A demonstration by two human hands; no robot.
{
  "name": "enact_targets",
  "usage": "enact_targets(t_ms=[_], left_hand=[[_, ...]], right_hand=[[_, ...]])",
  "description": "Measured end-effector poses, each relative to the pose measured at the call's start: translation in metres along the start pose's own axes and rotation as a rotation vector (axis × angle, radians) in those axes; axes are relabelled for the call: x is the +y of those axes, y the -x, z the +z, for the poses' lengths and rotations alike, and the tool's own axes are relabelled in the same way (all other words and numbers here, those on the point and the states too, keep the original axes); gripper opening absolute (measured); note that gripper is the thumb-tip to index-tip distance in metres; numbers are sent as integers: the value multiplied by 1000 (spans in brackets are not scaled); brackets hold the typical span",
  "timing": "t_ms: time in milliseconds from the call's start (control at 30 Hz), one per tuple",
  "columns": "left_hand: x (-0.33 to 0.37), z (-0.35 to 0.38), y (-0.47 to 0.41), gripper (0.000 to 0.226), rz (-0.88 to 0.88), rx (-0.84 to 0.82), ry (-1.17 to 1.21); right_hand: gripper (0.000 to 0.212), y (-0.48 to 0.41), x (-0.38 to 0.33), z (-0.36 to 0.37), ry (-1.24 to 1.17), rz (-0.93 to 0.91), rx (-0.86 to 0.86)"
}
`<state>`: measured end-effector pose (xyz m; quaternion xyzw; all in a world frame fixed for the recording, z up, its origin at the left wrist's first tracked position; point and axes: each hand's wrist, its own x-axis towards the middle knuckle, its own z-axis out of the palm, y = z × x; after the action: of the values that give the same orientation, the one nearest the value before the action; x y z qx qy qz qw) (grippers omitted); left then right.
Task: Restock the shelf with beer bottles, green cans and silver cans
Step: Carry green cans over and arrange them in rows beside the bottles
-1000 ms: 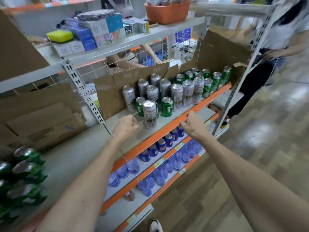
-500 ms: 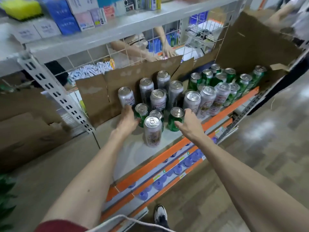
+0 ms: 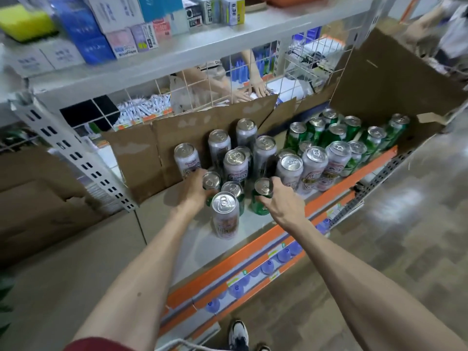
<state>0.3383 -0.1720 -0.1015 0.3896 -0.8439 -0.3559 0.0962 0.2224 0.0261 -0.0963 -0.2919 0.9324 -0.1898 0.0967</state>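
Observation:
On the grey shelf with an orange front edge stand several tall silver cans and, to the right, several green cans. My left hand wraps a short green can at the left of the front cluster. My right hand grips another short green can. A third green can stands between them, behind one tall silver can at the shelf front. No beer bottles are visible.
Brown cardboard lines the back and right side of the shelf. Boxes fill the upper shelf. Blue-capped bottles sit on lower shelves. Another person's hands work behind the wire grid. My shoe is on the floor.
Both hands moved from the shelf's front edge forward into the can cluster and closed around the two short green cans. The view came closer to the shelf.

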Motion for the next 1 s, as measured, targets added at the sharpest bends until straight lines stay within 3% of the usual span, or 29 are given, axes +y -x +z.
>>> enact_targets(t_ms=[300,567,800,1000], left_hand=[[29,-72,44,55,27,138,-16],[58,-174,97,51,78,346,-8],[2,-236,152,51,-78,454,-8],[-69,-279,197,54,-221,503,-13]], right_hand=[[52,7,-21,-63,3,-80,91],[56,8,-91,-126,-76,-233,185],[51,40,-171,-109,-122,-379,131],[48,74,-257,-54,-149,-492,-16]])
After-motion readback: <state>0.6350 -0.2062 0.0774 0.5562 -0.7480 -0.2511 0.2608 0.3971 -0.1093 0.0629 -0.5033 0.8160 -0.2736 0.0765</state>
